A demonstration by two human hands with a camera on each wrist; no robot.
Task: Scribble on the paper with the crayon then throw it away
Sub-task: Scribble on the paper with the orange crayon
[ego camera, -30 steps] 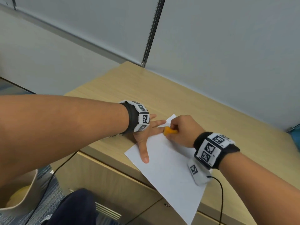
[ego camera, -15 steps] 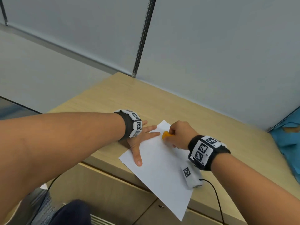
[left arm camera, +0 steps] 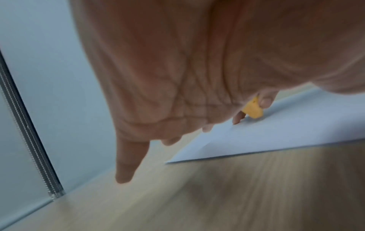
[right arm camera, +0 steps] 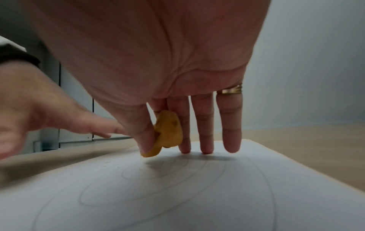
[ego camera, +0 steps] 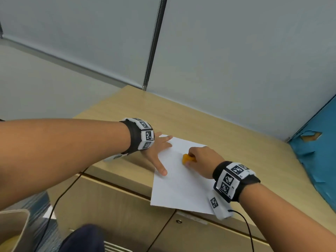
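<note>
A white sheet of paper (ego camera: 181, 180) lies on the wooden desk (ego camera: 227, 135), its near edge hanging over the desk front. My right hand (ego camera: 201, 160) pinches a chunky orange crayon (ego camera: 187, 158) between thumb and fingers, its tip down on the sheet. The right wrist view shows the crayon (right arm camera: 168, 132) touching the paper (right arm camera: 177, 195), with faint curved lines drawn there. My left hand (ego camera: 160, 151) lies flat with straight, spread fingers on the sheet's left edge. In the left wrist view the crayon (left arm camera: 253, 109) shows past my palm, on the paper (left arm camera: 276, 132).
Grey partition panels (ego camera: 236, 60) stand behind the desk. A blue, torn surface (ego camera: 316, 151) lies at the right. A beige bin (ego camera: 12, 231) sits on the floor at lower left. Cabinet fronts (ego camera: 118, 206) run below the desk edge; a black cable (ego camera: 245, 226) hangs from my right wrist.
The crayon and my right hand have slid down the sheet, away from its far corner. The left hand stays pressed on the paper. The sheet looks turned in view as the head camera shifted.
</note>
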